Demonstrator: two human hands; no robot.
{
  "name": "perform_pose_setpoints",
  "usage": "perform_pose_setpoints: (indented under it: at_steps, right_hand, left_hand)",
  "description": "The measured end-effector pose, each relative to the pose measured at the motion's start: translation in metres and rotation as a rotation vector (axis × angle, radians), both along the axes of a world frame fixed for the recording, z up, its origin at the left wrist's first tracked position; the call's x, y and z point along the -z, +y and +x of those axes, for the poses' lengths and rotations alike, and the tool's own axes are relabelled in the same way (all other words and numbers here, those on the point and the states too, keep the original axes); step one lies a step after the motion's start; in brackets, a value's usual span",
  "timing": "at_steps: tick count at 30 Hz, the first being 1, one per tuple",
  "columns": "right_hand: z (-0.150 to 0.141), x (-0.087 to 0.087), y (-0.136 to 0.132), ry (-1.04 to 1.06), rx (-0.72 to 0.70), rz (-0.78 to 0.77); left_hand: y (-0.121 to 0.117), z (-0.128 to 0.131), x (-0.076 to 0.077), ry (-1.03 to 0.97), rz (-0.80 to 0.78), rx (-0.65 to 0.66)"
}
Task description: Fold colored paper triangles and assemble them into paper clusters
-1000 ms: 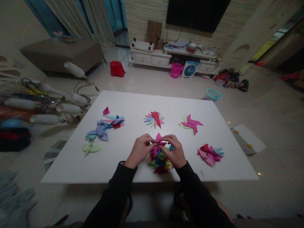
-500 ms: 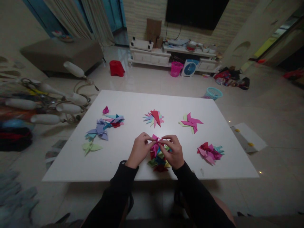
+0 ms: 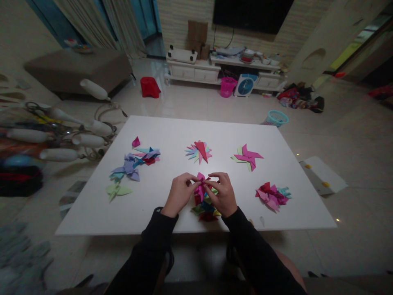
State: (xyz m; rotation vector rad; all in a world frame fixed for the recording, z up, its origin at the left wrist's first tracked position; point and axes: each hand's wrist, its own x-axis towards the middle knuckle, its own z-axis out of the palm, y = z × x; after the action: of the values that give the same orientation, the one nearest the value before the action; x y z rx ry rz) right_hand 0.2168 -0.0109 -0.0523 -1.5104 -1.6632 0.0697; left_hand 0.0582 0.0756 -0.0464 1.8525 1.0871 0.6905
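Observation:
Near the front of the white table (image 3: 172, 131), a magenta folded-paper piece (image 3: 200, 192) is pinched between my two hands. My left hand (image 3: 180, 192) grips its left side with thumb and forefinger. From the right, my right hand (image 3: 222, 193) closes thumb and fingers on it, partly hiding it. Below and behind the fingers lies a pile of green, blue, yellow and red folded papers (image 3: 206, 212). Just beyond my hands sits a pastel paper fan wheel with a red piece on top (image 3: 201, 150).
Blue and lilac folded papers (image 3: 129, 167) and a pale green one (image 3: 117, 190) lie at the left. On the right are a pink-and-green paper pinwheel (image 3: 248, 157) and a pink-red paper heap (image 3: 272, 197). A blue basket (image 3: 276, 119) stands beyond the table.
My right forefinger has lifted a little off the magenta paper's top, and its upper flap looks shifted slightly. Both hands stay in nearly the same place.

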Motion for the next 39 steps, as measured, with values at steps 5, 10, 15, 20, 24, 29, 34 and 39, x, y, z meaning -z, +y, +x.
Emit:
perform_pose_setpoints:
  at_steps: [5, 10, 15, 20, 24, 29, 34, 39]
  right_hand:
    - [0.000, 0.001, -0.001, -0.009, 0.003, -0.008]
    - [0.001, 0.002, 0.000, -0.001, 0.002, -0.030]
    - [0.002, 0.001, 0.000, -0.007, -0.015, -0.069]
    - [0.001, 0.001, -0.001, 0.003, -0.039, -0.082]
    - [0.000, 0.001, -0.001, 0.005, -0.049, -0.084]
    - [0.001, -0.003, 0.000, 0.042, 0.008, -0.013]
    - [0.007, -0.005, 0.001, 0.126, 0.090, -0.009]
    - [0.012, -0.002, 0.000, 0.122, 0.057, -0.097]
  left_hand:
    - [-0.004, 0.002, -0.002, -0.006, -0.043, 0.034]
    - [-0.005, 0.004, -0.003, -0.077, -0.117, 0.071]
    - [-0.005, 0.002, -0.004, -0.100, -0.101, 0.151]
    - [-0.005, 0.000, -0.007, -0.040, -0.001, 0.168]
    - [-0.005, 0.000, -0.008, -0.029, 0.031, 0.165]
    - [-0.004, -0.001, -0.006, -0.015, 0.048, 0.144]
    - [-0.003, -0.002, -0.008, 0.009, 0.085, 0.163]
    - [-0.003, -0.003, -0.009, 0.037, 0.138, 0.231]
